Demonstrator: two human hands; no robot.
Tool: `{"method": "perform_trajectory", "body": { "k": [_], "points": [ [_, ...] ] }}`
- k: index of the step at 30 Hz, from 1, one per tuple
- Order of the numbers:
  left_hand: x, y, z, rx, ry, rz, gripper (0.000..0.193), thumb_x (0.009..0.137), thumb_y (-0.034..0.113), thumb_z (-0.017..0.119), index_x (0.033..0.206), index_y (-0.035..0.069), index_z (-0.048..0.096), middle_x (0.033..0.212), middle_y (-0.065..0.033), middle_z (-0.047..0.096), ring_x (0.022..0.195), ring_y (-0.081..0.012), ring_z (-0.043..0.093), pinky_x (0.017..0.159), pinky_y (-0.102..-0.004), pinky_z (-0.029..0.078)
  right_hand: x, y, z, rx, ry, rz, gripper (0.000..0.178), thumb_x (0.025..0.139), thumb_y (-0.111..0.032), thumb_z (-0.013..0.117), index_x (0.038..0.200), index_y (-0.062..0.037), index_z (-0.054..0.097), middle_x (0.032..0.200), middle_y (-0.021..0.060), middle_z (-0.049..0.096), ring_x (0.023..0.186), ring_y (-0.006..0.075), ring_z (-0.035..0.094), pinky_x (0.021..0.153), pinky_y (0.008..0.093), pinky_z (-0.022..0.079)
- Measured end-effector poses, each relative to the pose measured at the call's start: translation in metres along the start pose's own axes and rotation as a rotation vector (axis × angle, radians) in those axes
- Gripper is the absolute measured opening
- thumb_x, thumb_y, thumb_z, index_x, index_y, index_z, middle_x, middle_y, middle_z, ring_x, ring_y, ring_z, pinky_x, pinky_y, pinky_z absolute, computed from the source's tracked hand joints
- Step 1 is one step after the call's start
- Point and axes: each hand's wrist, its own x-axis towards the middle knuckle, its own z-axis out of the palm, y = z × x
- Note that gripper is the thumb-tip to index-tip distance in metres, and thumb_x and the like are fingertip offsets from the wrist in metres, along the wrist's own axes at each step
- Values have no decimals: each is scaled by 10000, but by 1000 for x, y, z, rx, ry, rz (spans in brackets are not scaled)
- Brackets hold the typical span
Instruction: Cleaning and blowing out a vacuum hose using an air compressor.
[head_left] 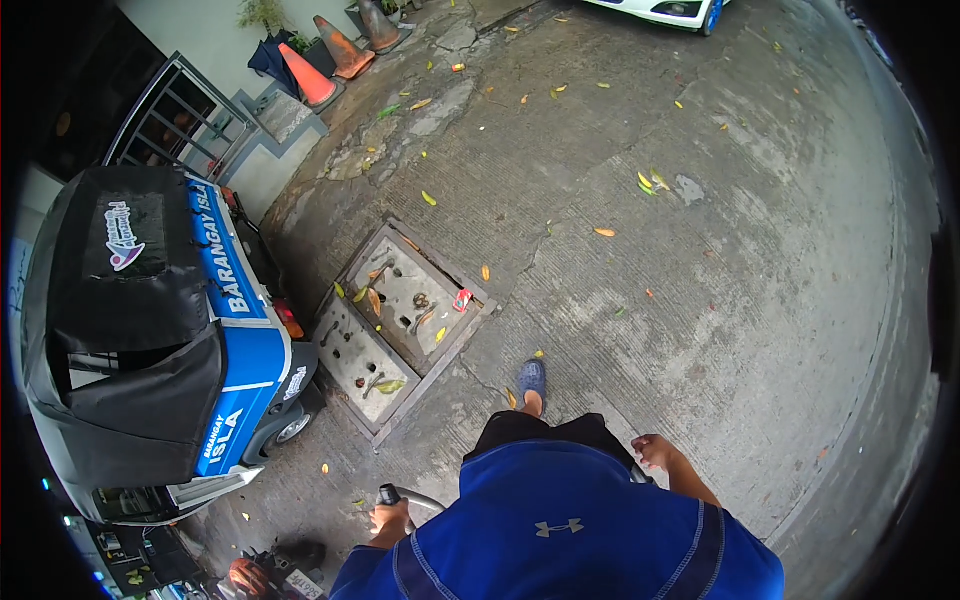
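Note:
My left hand (390, 517) is low in the picture, left of my blue shirt, with its fingers wrapped round a dark handle grip (389, 494). A curved silver bar (422, 501) runs from near that grip toward my body, and my shirt hides the rest of it. On the other side my right hand (655, 452) is beside my dark shorts, its fingers curled in. What it holds, if anything, is too small to make out. Part of a dark bar (641, 474) shows just below it. One foot in a blue-grey clog (532, 377) is on the pavement ahead.
Concrete drain covers (425, 300) with holes and fallen leaves lie ahead to the left. A blue and black covered vehicle (235, 270) stands left, and a motorcycle (262, 575) is lower left. Orange cones (308, 75) line the far wall; a white car (665, 10) is beyond.

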Motion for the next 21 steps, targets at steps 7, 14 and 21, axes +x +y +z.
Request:
{"method": "perform_trajectory", "body": {
  "k": [7,14,21],
  "points": [
    [79,370,-132,-320,99,176,802,692,520,858,1288,3,716,1467,-210,621,1322,-371,631,1206,-608,330,12,-235,-125,497,25,-303,424,1069,-385,672,1033,27,764,865,74,755,770,130,670,748,326,541],
    [-10,740,-225,-131,194,525,690,706,536,865,1223,91,761,1445,-135,548,1379,-322,530,1195,-666,288,104,-510,-283,190,282,-486,485,956,-374,802,1283,-53,645,1087,124,695,895,246,690,825,385,564],
    [-37,1003,-379,-153,437,759,601,710,500,849,1133,76,795,1528,-142,445,1450,-315,432,1165,-584,295,146,-910,-509,-167,461,-915,426,968,-321,759,1262,-20,691,1203,204,726,1074,353,714,959,429,567]
  ]
}}
